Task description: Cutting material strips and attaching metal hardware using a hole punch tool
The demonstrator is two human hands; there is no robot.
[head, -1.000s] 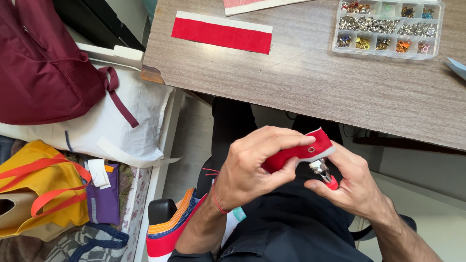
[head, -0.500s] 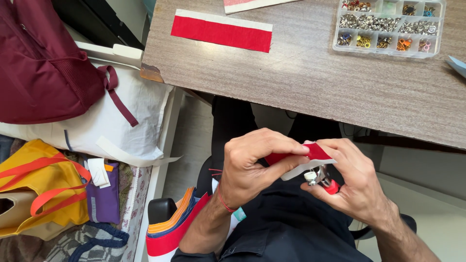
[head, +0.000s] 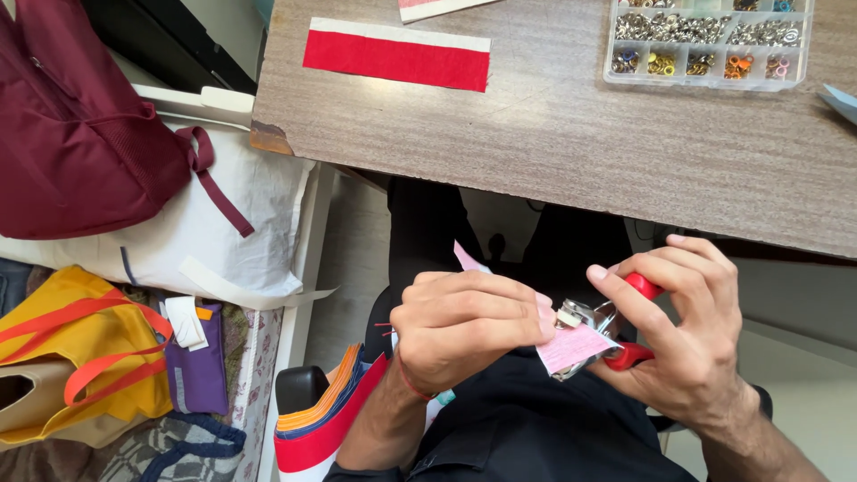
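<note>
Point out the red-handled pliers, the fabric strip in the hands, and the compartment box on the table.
red-handled pliers (head: pixel 596 332): head view, on the metal head beside the red handles.
fabric strip (head: pixel 573 346): head view, on the pale end set in the pliers.
compartment box (head: pixel 710 43): head view, on its clear lid.

A red-and-white fabric strip (head: pixel 396 55) and a clear compartment box of metal eyelets (head: pixel 708 43) are seen on the wooden table (head: pixel 571 143) above the hands. A maroon backpack (head: pixel 85 125) and a yellow bag (head: pixel 76 357) are found far to their left.
</note>
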